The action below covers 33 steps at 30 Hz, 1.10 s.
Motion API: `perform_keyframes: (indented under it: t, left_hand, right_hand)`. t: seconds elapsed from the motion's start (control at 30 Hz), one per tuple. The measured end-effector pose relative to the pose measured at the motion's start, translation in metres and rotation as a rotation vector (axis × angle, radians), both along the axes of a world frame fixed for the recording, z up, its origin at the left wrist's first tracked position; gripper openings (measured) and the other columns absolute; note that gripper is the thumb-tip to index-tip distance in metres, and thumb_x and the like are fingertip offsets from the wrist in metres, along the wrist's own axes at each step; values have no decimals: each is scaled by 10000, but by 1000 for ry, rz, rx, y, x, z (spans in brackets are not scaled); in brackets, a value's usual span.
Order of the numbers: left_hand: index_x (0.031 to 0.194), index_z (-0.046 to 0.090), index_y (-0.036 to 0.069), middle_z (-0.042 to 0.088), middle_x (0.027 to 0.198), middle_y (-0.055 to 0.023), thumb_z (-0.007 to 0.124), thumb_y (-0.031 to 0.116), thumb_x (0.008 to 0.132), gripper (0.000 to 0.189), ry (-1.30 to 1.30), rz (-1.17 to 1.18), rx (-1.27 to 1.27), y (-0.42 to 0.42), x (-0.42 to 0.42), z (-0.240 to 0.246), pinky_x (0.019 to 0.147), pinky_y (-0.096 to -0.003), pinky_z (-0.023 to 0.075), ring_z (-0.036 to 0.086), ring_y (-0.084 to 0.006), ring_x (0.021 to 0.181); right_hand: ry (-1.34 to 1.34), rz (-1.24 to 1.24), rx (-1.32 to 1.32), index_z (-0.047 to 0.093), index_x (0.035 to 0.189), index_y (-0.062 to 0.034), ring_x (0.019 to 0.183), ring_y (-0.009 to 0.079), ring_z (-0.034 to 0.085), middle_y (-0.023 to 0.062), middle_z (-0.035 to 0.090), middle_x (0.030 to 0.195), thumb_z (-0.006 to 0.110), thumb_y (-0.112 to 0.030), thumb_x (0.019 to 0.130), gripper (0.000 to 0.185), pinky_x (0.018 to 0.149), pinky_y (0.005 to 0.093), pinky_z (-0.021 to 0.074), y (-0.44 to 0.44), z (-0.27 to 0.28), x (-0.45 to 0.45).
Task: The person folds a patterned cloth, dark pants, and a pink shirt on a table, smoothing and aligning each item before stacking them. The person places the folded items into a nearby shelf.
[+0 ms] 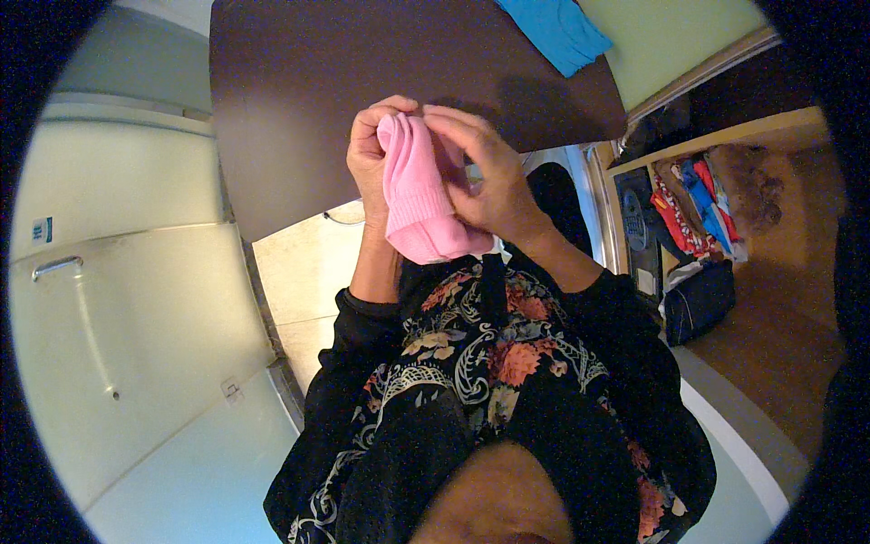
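A pink knitted garment (pixel 416 180), likely a sock, is bunched and folded in front of my chest, with a ribbed band near its lower end. My left hand (pixel 370 153) grips its upper left end, fingers curled around the gathered fabric. On the other side, my right hand (pixel 493 173) holds the garment between its bent fingers at the top and its thumb lower down. Part of the fabric is hidden behind the right hand. Both hands are just above the near edge of a dark brown table (pixel 306 122).
A blue folded cloth (pixel 561 34) lies at the table's far right. To the right, an open wooden cabinet (pixel 781 272) holds several colourful folded clothes (pixel 700 204), a dark bag (pixel 700 299) and a safe with a keypad (pixel 635 217). A pale door (pixel 156 306) with a metal handle (pixel 58 267) stands at left.
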<state>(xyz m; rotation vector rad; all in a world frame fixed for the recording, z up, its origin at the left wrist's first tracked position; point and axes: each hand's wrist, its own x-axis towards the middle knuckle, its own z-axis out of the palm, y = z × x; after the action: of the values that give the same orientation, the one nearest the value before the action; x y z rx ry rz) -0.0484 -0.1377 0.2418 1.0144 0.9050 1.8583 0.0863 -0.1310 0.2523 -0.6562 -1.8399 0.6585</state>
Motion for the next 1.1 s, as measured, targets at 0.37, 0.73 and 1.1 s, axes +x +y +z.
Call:
perform_keyframes:
  t: [0.37,0.73,1.1]
  left_hand:
    - [795,506,80,489,1215,-100,741,45,705,254,306,268,56,2,4,6,845,-301,450,545,-198,1018]
    - [724,482,57,555,1150,-133,719,32,723,238,358,177,54,3,-1,-3,871,-344,469,545,-247,1059]
    - [718,470,51,594,1087,-134,734,38,722,264,426,87,33,4,-7,-2,840,-323,485,583,-208,980]
  right_hand:
    - [6,174,-67,497,1228,-90,1114,314,527,128,513,1255,627,-25,664,582,900,367,460,8,12,-2]
    - [-242,126,184,566,987,-111,749,307,634,82,625,923,540,-166,795,201,607,374,523,33,26,4]
    - [-369,276,270,604,1015,-108,761,283,635,102,632,902,578,-167,767,256,612,341,514,51,41,15]
